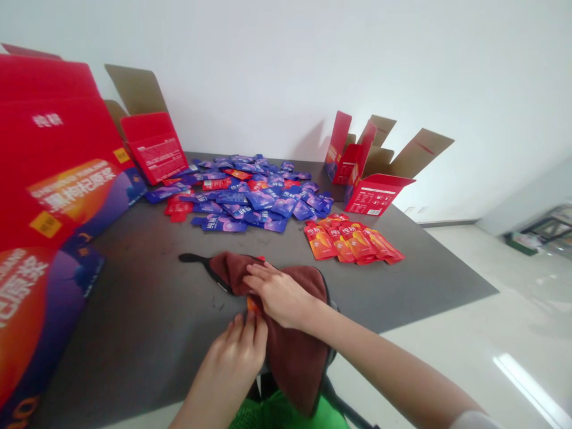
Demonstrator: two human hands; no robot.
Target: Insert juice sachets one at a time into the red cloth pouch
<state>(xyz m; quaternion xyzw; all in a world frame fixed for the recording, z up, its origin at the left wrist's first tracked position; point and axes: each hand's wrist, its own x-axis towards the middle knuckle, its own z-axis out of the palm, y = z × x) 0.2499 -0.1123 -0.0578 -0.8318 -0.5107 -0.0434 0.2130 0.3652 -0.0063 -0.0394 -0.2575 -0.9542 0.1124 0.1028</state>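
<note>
A brown cloth (298, 357) with black edging and a hanging loop drapes over the near edge of the table. Only a sliver of an orange-red pouch (251, 305) shows between its folds. My left hand (239, 345) pinches that pouch at its near end, fingers pressed together. Just beyond, my right hand (281, 295) presses a fold of the cloth over the pouch with closed fingers. The rest of the pouch is hidden by cloth and hand.
Purple and red pouches (268, 196) lie heaped at the back of the grey table (147, 304). Overlapping orange-red pouches (355, 241) lie to the right. Open red boxes (375, 193) stand at back right, with another box (154, 146) at back left. Large red cartons (58, 125) fill the left.
</note>
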